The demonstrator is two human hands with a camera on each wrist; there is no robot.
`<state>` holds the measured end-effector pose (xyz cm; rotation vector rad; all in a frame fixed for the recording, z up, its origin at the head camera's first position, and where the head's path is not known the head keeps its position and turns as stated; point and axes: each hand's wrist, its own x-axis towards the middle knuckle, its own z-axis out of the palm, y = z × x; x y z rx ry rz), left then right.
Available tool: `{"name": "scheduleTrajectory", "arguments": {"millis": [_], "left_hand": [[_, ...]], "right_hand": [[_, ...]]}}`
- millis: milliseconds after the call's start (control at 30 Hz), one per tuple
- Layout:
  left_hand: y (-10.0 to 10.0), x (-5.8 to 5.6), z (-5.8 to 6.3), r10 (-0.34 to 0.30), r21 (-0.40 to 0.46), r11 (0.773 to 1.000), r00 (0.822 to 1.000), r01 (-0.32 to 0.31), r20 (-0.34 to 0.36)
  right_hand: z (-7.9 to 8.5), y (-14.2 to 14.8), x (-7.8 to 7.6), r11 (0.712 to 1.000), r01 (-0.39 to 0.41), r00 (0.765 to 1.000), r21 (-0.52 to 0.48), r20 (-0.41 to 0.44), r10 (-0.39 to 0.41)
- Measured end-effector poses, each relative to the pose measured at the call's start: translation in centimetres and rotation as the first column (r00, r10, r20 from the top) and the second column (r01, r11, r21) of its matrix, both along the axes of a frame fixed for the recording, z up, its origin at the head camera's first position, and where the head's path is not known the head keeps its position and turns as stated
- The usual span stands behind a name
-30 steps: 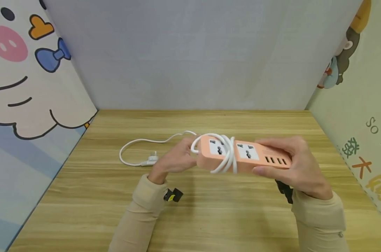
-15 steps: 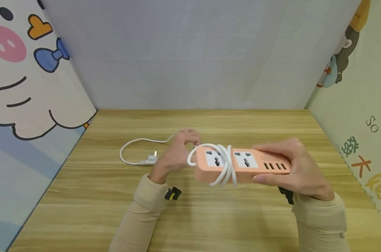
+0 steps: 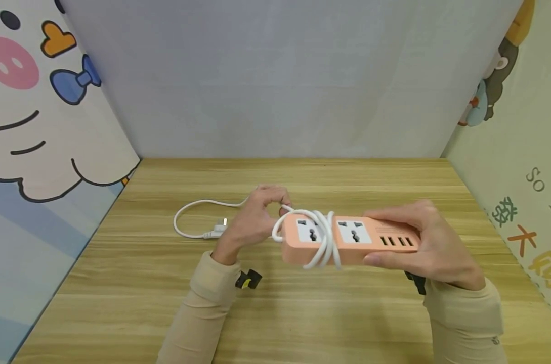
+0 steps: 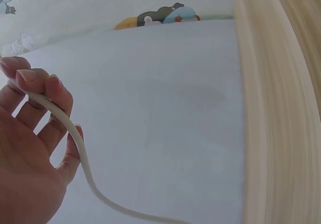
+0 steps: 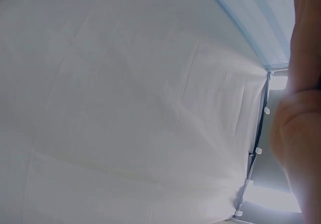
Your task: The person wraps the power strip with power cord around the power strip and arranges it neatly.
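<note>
An orange power strip (image 3: 380, 230) with white socket faces and several USB ports is held above the table, tilted toward me. My right hand (image 3: 432, 247) grips its right end, thumb in front and fingers behind. Loops of white cord (image 3: 324, 240) wrap around the strip's left half. Just left of the strip, my left hand (image 3: 252, 217) holds the cord; in the left wrist view the curled fingers (image 4: 59, 94) have the cord (image 4: 88, 171) running through them. The cord's free length trails left to a white plug (image 3: 218, 230) lying on the table.
The wood-grain table (image 3: 330, 323) extends around both hands. A pale wall (image 3: 280, 81) stands behind it, with cartoon-printed panels (image 3: 75, 136) on the left and right. A black wrist-camera mount (image 3: 249, 279) sits at my left wrist.
The power strip's left end has dipped lower and nearer. My left hand has risen slightly at the fingers with the cord. My right hand keeps its grip; the plug stays on the table.
</note>
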<state>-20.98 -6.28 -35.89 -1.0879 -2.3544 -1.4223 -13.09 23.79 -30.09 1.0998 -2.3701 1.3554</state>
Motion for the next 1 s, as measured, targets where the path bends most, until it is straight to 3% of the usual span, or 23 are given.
{"name": "scheduleTrajectory", "arguments": {"millis": [300, 467, 667, 833, 1000], "left_hand": [[-0.2, 0.2, 0.2, 0.000, 0.022, 1.000, 0.998, -0.001, 0.061], [-0.3, 0.3, 0.4, 0.044, 0.025, 0.999, 0.996, -0.046, 0.074], [-0.4, 0.4, 0.3, 0.093, 0.103, 0.990, 0.993, -0.100, 0.072], [-0.7, 0.4, 0.4, 0.066, 0.187, 0.979, 0.995, -0.077, 0.069], [-1.1, 0.6, 0.9, 0.076, 0.215, 0.973, 0.997, -0.081, 0.033]], "right_hand": [[0.0, 0.0, -0.2, 1.000, -0.015, 1.000, 0.022, 0.006, 0.015], [0.0, 0.1, -0.3, 0.999, -0.016, 1.000, 0.043, 0.012, 0.016], [-0.3, 0.3, -0.5, 0.999, -0.032, 0.999, 0.043, -0.018, 0.033], [-0.3, 0.2, -0.6, 0.998, -0.058, 0.998, 0.035, -0.007, 0.059], [-0.2, 0.0, -0.6, 0.997, -0.034, 0.999, 0.073, -0.014, 0.035]]}}
